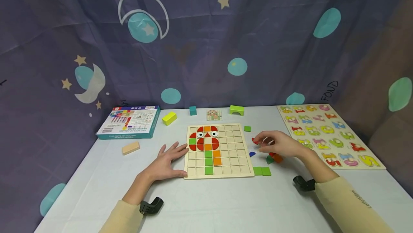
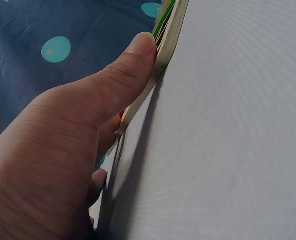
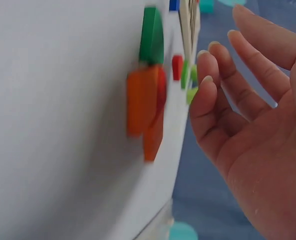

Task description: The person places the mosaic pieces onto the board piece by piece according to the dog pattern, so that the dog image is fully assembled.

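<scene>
A wooden grid board [image 1: 229,154] lies mid-table, with red, orange and green tiles set in its left half and two eye tiles near the top. Along its left edge rests my left hand [image 1: 167,163], fingers spread and straight; the left wrist view shows the thumb [image 2: 140,47] touching the board's side. To the right of the board hovers my right hand [image 1: 279,143], its fingers loosely bent with nothing visible between them. Close to its fingertips is a red piece [image 1: 255,141]. Below lie a blue half-round piece [image 1: 252,154], a green piece [image 3: 151,35] and orange pieces [image 3: 142,102].
Green squares [image 1: 262,171] lie by the board's lower right corner, another green square [image 1: 247,128] higher up. Behind stand a picture card [image 1: 214,115], a green arch [image 1: 237,110] and yellow block [image 1: 169,118]. A box [image 1: 129,122] sits left, a number puzzle [image 1: 329,136] right.
</scene>
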### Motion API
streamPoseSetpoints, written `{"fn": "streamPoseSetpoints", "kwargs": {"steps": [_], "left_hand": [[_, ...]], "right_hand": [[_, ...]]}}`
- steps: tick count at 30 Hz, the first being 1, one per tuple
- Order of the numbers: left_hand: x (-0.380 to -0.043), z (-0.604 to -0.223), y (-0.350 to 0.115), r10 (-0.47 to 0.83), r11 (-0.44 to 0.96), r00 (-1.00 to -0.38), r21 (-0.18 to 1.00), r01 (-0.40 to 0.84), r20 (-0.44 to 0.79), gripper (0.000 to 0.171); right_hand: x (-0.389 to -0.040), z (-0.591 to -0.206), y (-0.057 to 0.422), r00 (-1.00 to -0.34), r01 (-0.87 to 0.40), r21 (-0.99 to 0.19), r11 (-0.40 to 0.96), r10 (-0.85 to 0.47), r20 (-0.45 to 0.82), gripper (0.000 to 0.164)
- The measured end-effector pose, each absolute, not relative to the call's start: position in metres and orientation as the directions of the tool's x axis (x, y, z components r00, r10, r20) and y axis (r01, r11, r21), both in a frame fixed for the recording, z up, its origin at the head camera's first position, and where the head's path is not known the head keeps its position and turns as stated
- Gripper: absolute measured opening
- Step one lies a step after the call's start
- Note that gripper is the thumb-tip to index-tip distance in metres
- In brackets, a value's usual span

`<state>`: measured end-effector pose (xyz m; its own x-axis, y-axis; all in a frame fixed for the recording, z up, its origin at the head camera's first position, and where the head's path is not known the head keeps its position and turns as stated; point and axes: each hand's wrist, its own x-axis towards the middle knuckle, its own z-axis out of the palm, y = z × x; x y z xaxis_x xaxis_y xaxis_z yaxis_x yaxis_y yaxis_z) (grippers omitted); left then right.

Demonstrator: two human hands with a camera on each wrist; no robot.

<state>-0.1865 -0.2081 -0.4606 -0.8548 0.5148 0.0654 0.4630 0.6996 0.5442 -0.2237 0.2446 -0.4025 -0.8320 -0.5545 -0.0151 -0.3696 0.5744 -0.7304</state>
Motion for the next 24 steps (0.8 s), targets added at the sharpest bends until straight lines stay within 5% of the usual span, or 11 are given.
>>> {"fn": "streamPoseSetpoints", "kwargs": {"steps": [11, 24], "left_hand": [[-0.186, -0.461, -0.209, 0.518, 0.697, -0.852, 0.540, 0.472, 0.076, 0.094], [-0.186, -0.460, -0.208, 0.516, 0.703, -0.854, 0.535, 0.469, 0.071, 0.094]], "right_hand": [[-0.224, -0.411, 0.283, -0.899, -0.214, -0.732, 0.647, -0.423, -0.111, 0.033], [-0.225, -0.420, 0.302, -0.907, -0.218, -0.711, 0.668, -0.408, -0.106, 0.030]]}}
